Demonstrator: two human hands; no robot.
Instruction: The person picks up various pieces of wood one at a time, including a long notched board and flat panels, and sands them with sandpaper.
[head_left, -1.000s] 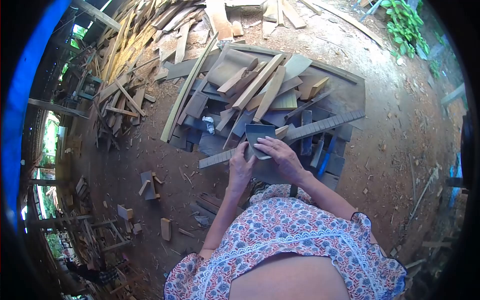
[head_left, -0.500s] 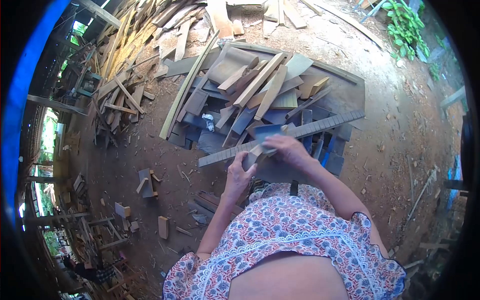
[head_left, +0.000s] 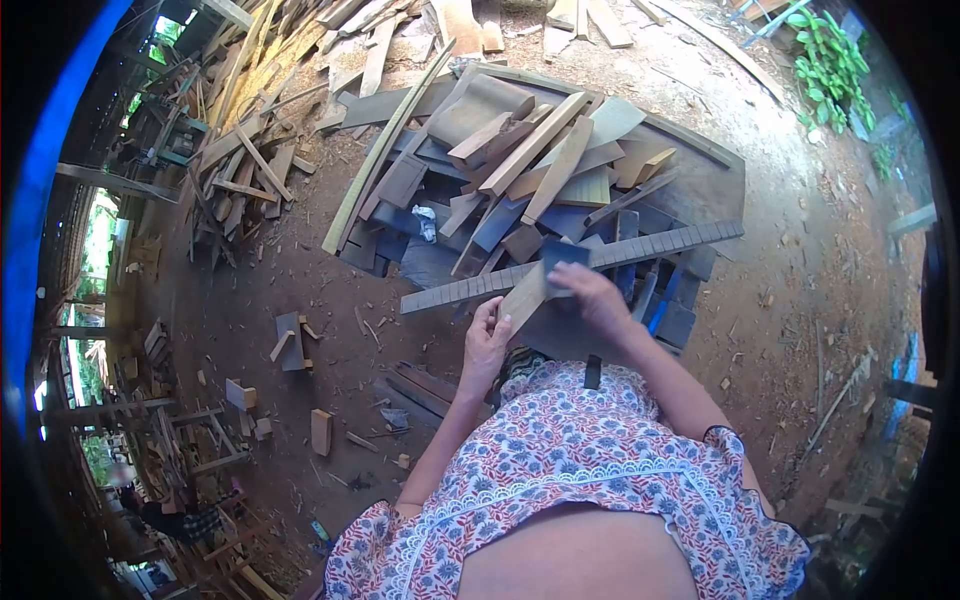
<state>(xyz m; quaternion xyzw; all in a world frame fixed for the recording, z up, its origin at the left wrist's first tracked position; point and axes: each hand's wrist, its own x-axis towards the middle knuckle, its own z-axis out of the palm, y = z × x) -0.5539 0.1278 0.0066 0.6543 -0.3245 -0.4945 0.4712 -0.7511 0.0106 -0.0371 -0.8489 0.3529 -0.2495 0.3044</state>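
A short, pale wooden piece point(head_left: 523, 301) is tilted above the near edge of the work surface. My left hand point(head_left: 487, 338) grips its lower end, thumb on top. At its upper end my right hand point(head_left: 592, 298) holds a dark, flat sheet point(head_left: 566, 262), fingers curled over it. Whether the sheet touches the wood is not clear. Behind both hands a long notched wooden strip point(head_left: 660, 246) lies across the surface. Beyond the strip is a heap of wooden offcuts point(head_left: 556, 170), with a crumpled white scrap point(head_left: 426, 222) at its left.
More scrap wood point(head_left: 236, 190) is piled at the left. On the dirt floor lie a small block point(head_left: 321, 432) and a joined wooden piece point(head_left: 290, 343). Green leaves point(head_left: 832, 70) show at the upper right. A person point(head_left: 180, 520) is at the lower left.
The wooden piece now shows more of its flat face. My right hand and the dark sheet have shifted slightly right. The whole view has also shifted a little.
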